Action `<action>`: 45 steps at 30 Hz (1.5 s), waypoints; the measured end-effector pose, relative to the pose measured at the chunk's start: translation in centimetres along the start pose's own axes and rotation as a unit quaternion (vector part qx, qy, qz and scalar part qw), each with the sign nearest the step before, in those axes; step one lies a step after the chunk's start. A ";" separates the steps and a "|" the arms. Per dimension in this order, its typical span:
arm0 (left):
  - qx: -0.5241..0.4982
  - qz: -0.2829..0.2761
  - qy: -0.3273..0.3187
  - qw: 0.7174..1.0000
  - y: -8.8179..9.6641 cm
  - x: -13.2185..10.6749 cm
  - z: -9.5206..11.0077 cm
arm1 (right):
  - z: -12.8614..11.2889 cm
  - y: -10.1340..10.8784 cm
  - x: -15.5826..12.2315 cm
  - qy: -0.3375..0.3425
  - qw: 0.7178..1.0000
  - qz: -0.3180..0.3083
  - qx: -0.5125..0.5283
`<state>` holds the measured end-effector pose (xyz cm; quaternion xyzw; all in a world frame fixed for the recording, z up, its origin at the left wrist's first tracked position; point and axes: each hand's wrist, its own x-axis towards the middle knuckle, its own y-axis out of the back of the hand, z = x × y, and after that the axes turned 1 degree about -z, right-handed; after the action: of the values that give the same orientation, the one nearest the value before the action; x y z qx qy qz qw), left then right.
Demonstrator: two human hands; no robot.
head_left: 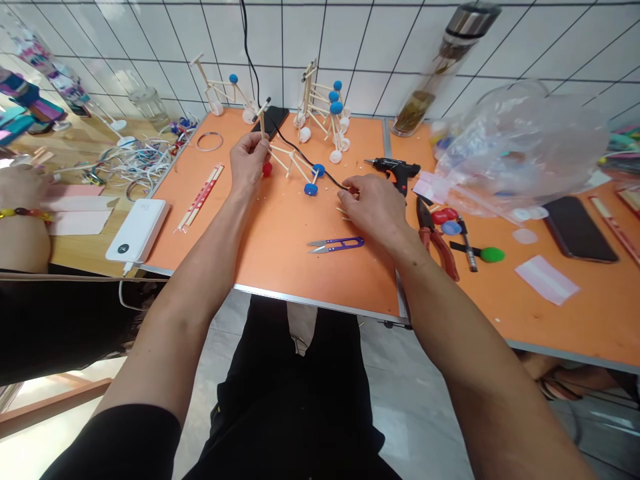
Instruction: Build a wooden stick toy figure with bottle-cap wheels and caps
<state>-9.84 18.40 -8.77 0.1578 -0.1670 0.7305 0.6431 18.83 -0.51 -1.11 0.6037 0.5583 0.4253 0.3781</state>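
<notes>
So, from the head view, what does the left hand (pixel 249 162) have?

It pinches the upright stick of a frame (pixel 291 156), fingers drawn narrow around it. The frame stands near the middle of the worktop (pixel 280 257), its two blue caps (pixel 311 189) pointing towards the right hand (pixel 375 203) and a red cap (pixel 267 169) beside the left fingers.

And the right?

Its fingers are curled low over the worktop, apart from the frame. Small stick ends (pixel 343 211) show just beside the fingertips, but I cannot tell whether it grips them. A black cable (pixel 300 152) runs behind the frame to those fingers.

What lies about the hands?

Purple snips (pixel 345 241) lie between the forearms, blades to the left. Just beyond the right hand is a glue gun (pixel 395 167), with pliers (pixel 426 233) to the right of the wrist. Left of the left forearm are wrapped chopsticks (pixel 200 198) and a white power bank (pixel 139 230).

Anything farther off?

Two groups of similar frames (pixel 320 100) stand near the tiled wall (pixel 350 40). A tall bottle (pixel 440 73) and a plastic bag (pixel 530 147) are at the right, and another person's hand (pixel 23 187) rests at the far left.
</notes>
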 end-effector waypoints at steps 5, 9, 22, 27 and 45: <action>0.011 -0.019 -0.002 1.000 0.3 0.2 -0.9 | 0.1 -0.3 0.1 0.003 1.000 -0.001 -0.015; 0.037 -0.009 0.001 0.999 0.8 0.1 -1.2 | 0.7 -0.9 0.3 0.007 1.000 0.019 -0.016; 0.154 0.085 -0.125 0.976 -0.8 -3.8 5.4 | -0.1 -1.3 0.4 0.009 0.999 0.006 -0.032; 0.210 -0.072 -0.101 0.970 -3.7 -7.7 8.7 | 0.2 -1.0 0.7 -0.003 0.999 0.010 -0.035; 0.158 -0.181 -0.083 0.967 -5.7 -8.9 7.8 | 20.0 9.8 4.5 -0.217 0.955 0.182 -0.088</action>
<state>-2.93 7.68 -5.50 0.3451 -0.0706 0.6034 0.7155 41.11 3.48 1.42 0.7369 0.3037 0.3935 0.4581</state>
